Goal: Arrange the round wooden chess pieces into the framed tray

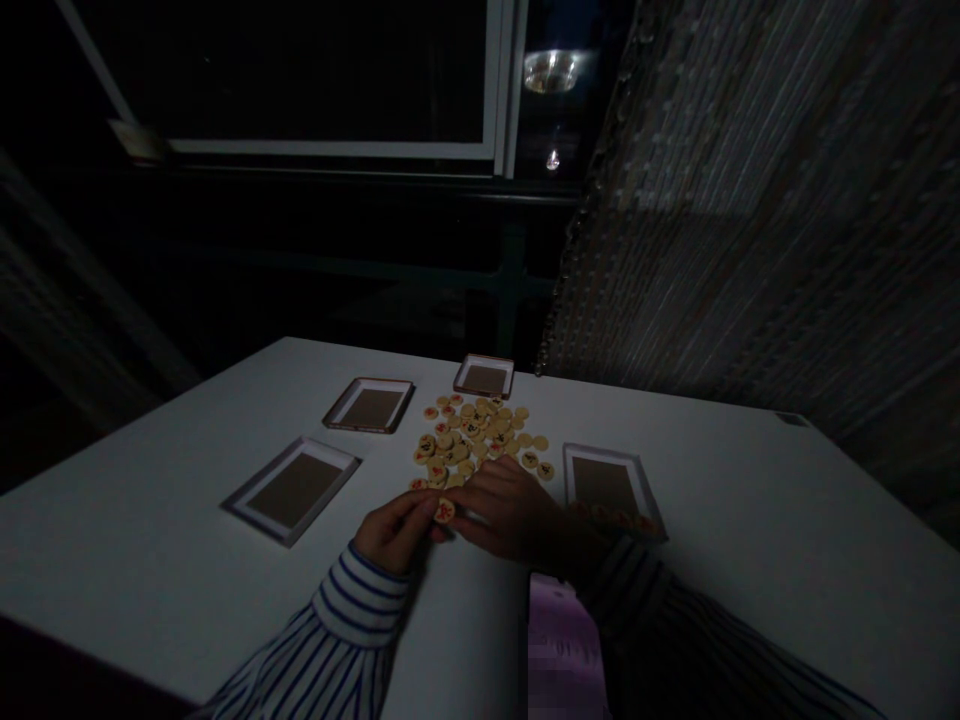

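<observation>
At the near edge lies a flat, purple rectangular object [566, 650]. Just beyond, above the white table [150, 510], the left hand [391, 530], in a blue-striped cuff, pinches a round, wood-coloured piece with a red character [445, 512] between thumb and finger. The right hand [517, 512] has bent fingers meeting the piece's other edge; whether they grip cannot be told. Holding the disc by its rim, low over the table, should keep its marking readable and any drop short. Shallow brown-based trays stand left [296, 490] and right [602, 483], the right one containing similar discs. Beyond the hands spreads a loose pile of discs [472, 430], with two more trays [375, 408] behind.
</observation>
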The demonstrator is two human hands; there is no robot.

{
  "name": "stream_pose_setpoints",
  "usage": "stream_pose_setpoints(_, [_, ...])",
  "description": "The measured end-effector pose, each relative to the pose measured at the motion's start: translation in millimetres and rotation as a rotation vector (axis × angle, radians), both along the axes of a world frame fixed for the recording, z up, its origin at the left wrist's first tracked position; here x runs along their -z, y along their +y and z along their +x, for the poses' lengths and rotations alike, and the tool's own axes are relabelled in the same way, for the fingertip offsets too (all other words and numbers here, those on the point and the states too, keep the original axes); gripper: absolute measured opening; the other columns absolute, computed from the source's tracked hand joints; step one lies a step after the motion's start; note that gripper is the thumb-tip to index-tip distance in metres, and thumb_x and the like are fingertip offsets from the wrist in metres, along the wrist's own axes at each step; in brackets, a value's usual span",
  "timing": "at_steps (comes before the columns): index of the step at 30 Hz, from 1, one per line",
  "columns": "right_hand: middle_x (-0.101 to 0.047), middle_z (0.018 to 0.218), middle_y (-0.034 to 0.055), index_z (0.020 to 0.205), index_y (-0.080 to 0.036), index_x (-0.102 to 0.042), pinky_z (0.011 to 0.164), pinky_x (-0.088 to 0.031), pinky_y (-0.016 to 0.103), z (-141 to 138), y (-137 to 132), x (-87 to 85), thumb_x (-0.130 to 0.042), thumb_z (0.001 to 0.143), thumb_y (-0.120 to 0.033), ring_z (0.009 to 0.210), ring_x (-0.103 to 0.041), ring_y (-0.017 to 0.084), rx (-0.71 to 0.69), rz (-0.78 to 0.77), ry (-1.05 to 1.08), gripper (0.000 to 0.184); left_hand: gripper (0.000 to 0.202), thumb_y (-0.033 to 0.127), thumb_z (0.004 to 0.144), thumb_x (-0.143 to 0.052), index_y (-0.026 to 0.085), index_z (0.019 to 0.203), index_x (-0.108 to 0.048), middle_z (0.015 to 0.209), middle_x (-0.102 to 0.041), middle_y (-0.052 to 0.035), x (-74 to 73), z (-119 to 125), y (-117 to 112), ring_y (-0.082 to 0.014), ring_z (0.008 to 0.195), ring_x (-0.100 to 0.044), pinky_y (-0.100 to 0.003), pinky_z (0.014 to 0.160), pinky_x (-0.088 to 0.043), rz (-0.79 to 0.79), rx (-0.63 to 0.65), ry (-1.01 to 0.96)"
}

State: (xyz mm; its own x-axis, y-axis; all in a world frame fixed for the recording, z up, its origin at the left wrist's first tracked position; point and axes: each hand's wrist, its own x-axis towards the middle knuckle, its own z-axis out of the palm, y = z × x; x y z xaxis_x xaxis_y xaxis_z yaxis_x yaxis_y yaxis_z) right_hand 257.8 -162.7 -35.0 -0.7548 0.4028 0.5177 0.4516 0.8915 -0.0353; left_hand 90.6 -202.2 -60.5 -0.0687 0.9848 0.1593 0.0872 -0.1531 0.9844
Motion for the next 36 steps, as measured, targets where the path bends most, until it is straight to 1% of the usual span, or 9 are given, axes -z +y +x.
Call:
stream_pose_setpoints(6, [-0.057, 0.073, 0.0030, 0.092, -0.017, -0.057, 0.068, -0.031, 0.029, 1.0, 1.7, 2.5, -0.040, 0.087, -0.035, 0.075, -0.047, 0.014, -0.003, -0.006, 0.001, 0.025, 0.032, 0.035, 0.063, -0.065, 0.013, 0.085, -0.061, 0.066, -0.068, -0.0026, 5.0, 3.6, -0.4, -0.0135, 0.055, -0.062, -0.024, 0.055, -0.052, -0.048, -0.025, -0.133])
stream_pose_setpoints(12, [-0.059, 0.077, 0.0036, 0.095, -0.018, -0.057, 0.070, -0.032, 0.030, 3.4, 5.5, 5.5, -0.043, 0.086, -0.037, 0.076, -0.049, 0.015, -0.012, -0.005, 0.019, 0.025, 0.023, 0.030, 0.061, -0.068, 0.014, 0.076, -0.061, 0.062, -0.067, -0.0013, 11.4, 3.4, 2.2, -0.0110, 0.055, -0.061, -0.020, 0.055, -0.050, -0.016, -0.006, -0.145])
stream_pose_setpoints(16, [-0.061, 0.081, 0.0042, 0.096, -0.018, -0.058, 0.073, -0.034, 0.031, 8.7, 9.9, 3.1, -0.048, 0.082, -0.037, 0.079, -0.051, 0.016, -0.010, -0.003, 0.073, 0.026, 0.023, 0.031, 0.061, -0.067, 0.014, 0.076, -0.061, 0.062, -0.066, -0.0017, 13.6, 2.6, 3.6, -0.0117, 0.054, -0.060, -0.021, 0.054, -0.049, -0.015, -0.004, -0.107])
stream_pose_setpoints(19, [-0.062, 0.080, 0.0048, 0.096, -0.017, -0.059, 0.073, -0.035, 0.031, 15.1, 12.1, -4.3, -0.050, 0.082, -0.037, 0.081, -0.052, 0.016, 0.026, -0.029, 0.083, 0.026, 0.023, 0.033, 0.062, -0.067, 0.014, 0.074, -0.061, 0.060, -0.066, -0.0015, 12.6, 1.9, 4.3, -0.0113, 0.052, -0.059, -0.021, 0.052, -0.048, 0.008, -0.016, -0.071])
stream_pose_setpoints(22, [-0.062, 0.082, 0.0050, 0.095, -0.017, -0.060, 0.074, -0.035, 0.030, 23.2, 12.0, -14.3, -0.048, 0.083, -0.030, 0.082, -0.052, 0.016, 0.088, -0.058, 0.062, 0.021, 0.024, 0.034, 0.062, -0.066, 0.014, 0.075, -0.062, 0.062, -0.066, -0.0020, 10.5, 1.6, 5.1, -0.0112, 0.053, -0.058, -0.021, 0.053, -0.048, 0.028, -0.038, -0.058])
stream_pose_setpoints(25, [-0.063, 0.086, 0.0059, 0.097, -0.016, -0.060, 0.076, -0.035, 0.031, 33.4, 10.6, -23.6, -0.044, 0.085, -0.024, 0.084, -0.052, 0.016, 0.133, -0.073, 0.051, 0.021, 0.026, 0.035, 0.061, -0.067, 0.014, 0.075, -0.062, 0.062, -0.066, -0.0021, 8.1, 2.8, 6.6, -0.0111, 0.054, -0.058, -0.021, 0.054, -0.048, 0.015, -0.053, -0.056])
stream_pose_setpoints(28, [-0.063, 0.087, 0.0063, 0.098, -0.015, -0.060, 0.076, -0.035, 0.031, 45.7, 8.1, -31.5, -0.043, 0.086, -0.023, 0.084, -0.052, 0.016, 0.177, -0.080, 0.055, 0.022, 0.029, 0.038, 0.059, -0.068, 0.014, 0.075, -0.061, 0.060, -0.066, -0.0015, 4.4, 6.3, 8.8, -0.0111, 0.051, -0.058, -0.022, 0.053, -0.048, -0.008, -0.066, -0.082])
stream_pose_setpoints(32, [-0.063, 0.089, 0.0065, 0.099, -0.015, -0.059, 0.076, -0.035, 0.032, 63.5, 3.0, -41.9, -0.043, 0.086, -0.023, 0.084, -0.052, 0.016, 0.260, -0.101, 0.071, 0.023, 0.031, 0.038, 0.057, -0.069, 0.013, 0.075, -0.060, 0.060, -0.065, -0.0014, -3.0, 16.7, 12.0, -0.0114, 0.050, -0.058, -0.022, 0.052, -0.049, -0.013, -0.048, -0.124])
stream_pose_setpoints(36, [-0.063, 0.090, 0.0052, 0.102, -0.017, -0.059, 0.077, -0.035, 0.032, 81.3, -0.2, -51.3, -0.042, 0.086, -0.024, 0.085, -0.053, 0.016, 0.322, -0.127, 0.034, 0.024, 0.029, 0.037, 0.059, -0.068, 0.013, 0.075, -0.060, 0.057, -0.063, -0.0004, -8.5, 35.5, 16.0, -0.0103, 0.048, -0.056, -0.021, 0.050, -0.048, -0.005, -0.006, -0.128])
